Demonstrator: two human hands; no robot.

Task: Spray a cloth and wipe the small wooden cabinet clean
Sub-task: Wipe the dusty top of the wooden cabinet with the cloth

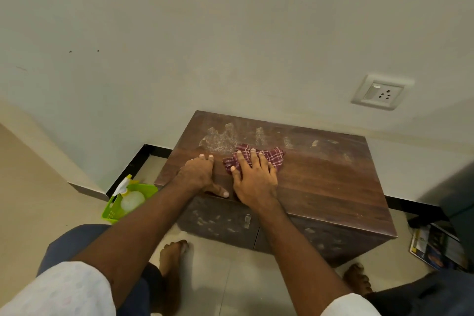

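The small dark wooden cabinet [320, 182] stands against the wall, its top streaked with pale dust along the back. A maroon checked cloth [275, 156] lies on the top near the middle. My right hand [252, 179] presses flat on the cloth, fingers spread. My left hand [198, 177] rests flat on the cabinet's top beside it, at the front left, thumb along the front edge, holding nothing. The spray bottle [128, 195], clear with a white and yellow head, stands in a green basket [143, 188] on the floor left of the cabinet.
A wall socket [382, 92] sits above the cabinet's right end. Magazines [436, 249] lie on the floor at the right, below a dark object. My bare feet [171, 261] and knees are on the tiled floor before the cabinet's dusty doors.
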